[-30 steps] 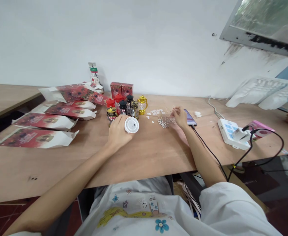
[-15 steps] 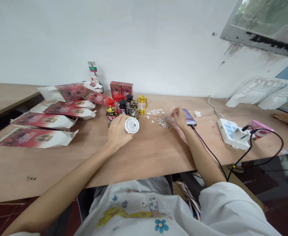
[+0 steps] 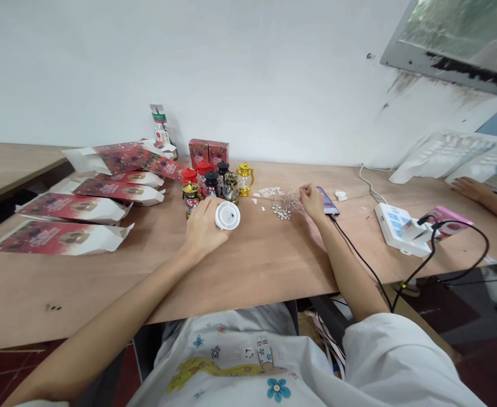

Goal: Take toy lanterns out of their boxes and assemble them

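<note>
My left hand (image 3: 204,229) is closed around a round white plastic piece (image 3: 227,216) like a lantern base, its flat face with a small dark hole turned up. Just behind it stand small toy lanterns: a gold one (image 3: 244,181), a bronze one (image 3: 231,189), and several red or black ones. My right hand (image 3: 313,202) is pinched beside the phone (image 3: 328,202); anything between its fingertips is too small to make out. Left of those fingertips lie thin wire-like pieces (image 3: 291,201), small silver discs (image 3: 281,214) and white tabs (image 3: 269,192).
Red printed cartons (image 3: 57,237) lie flat in a pile on the left; two small red boxes (image 3: 208,152) stand by the wall. A white power strip (image 3: 401,232) with black cables is on the right. Another person's hand (image 3: 471,187) rests at the far right.
My right hand has shifted slightly; the thin piece that stuck up from its fingertips no longer shows. My left hand stays put. The other person's hand has moved left.
</note>
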`<state>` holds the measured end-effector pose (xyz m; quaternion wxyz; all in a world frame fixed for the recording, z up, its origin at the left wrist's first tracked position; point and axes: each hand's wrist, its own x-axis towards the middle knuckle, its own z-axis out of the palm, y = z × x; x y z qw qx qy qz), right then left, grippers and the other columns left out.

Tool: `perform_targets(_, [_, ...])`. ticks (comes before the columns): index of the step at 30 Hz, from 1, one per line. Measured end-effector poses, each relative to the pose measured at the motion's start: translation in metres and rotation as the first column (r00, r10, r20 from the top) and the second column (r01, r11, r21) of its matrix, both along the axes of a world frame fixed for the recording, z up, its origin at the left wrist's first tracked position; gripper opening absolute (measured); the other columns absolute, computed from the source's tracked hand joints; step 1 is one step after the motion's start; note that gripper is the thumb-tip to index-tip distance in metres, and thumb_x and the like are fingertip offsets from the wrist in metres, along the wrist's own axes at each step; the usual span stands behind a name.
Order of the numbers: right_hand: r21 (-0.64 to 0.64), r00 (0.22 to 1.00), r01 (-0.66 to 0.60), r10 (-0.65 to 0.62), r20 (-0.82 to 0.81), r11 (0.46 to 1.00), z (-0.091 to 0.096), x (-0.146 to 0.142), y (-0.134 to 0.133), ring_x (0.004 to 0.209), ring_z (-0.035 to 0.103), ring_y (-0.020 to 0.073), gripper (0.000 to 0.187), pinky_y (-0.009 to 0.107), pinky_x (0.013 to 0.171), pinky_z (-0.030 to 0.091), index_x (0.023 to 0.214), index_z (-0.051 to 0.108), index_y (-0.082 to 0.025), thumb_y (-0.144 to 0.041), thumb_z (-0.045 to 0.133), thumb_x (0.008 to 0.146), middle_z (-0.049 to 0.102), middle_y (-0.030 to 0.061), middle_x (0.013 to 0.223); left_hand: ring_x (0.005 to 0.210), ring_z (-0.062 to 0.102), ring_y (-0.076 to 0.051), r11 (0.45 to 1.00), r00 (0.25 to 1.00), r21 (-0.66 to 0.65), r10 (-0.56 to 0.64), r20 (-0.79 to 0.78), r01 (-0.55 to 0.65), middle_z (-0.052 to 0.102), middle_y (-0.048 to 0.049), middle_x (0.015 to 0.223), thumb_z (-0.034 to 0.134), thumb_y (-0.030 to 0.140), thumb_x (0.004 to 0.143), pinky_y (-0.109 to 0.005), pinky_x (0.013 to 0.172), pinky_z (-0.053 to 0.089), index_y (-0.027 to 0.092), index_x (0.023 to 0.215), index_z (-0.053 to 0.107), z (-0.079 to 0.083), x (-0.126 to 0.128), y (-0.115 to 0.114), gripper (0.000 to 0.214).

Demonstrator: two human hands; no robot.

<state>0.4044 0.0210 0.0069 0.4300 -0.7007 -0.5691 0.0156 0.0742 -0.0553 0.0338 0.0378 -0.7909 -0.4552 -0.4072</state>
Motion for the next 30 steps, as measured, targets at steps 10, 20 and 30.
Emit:
perform_targets(10, [0.020,0.989,0.036,-0.039,0.144,0.999,-0.002,-0.002,-0.004,0.076,0.061,0.0231,0.021,0.032,0.072,0.040,0.088,0.062,-0.019,-0.032,0.045,0.084,0.068,0.0068,0.076,0.093,0.059,-0.025,1.000,1.000,0.001,-0.011,-0.029,0.011,0.063,-0.0071,0.100,0.055,0.019,0.067,-0.035,0.079,0.047,0.020,0.096,0.054,0.002,0.000,-0.002,0.029])
perform_targets(20, [0.174,0.976,0.033,-0.069,0.205,0.984,0.003,-0.010,-0.009,0.079,0.061,0.0206,0.025,0.030,0.075,0.040,0.094,0.061,-0.021,-0.034,0.041,0.089,0.067,0.0058,0.079,0.095,0.059,-0.025,1.000,0.999,-0.003,-0.011,-0.041,0.011,0.064,-0.0074,0.102,0.054,0.017,0.067,-0.037,0.081,0.046,0.021,0.097,0.054,0.005,0.001,-0.006,0.030])
perform_targets(30, [0.070,0.943,0.097,-0.114,0.314,0.993,0.002,-0.009,-0.010,0.074,0.059,0.0230,0.021,0.029,0.069,0.036,0.087,0.062,-0.020,-0.028,0.043,0.085,0.065,0.0057,0.070,0.096,0.058,-0.026,0.999,0.999,0.016,-0.030,-0.039,0.031,0.063,-0.0081,0.102,0.054,0.017,0.066,-0.038,0.081,0.046,0.020,0.098,0.054,0.002,0.001,-0.004,0.032])
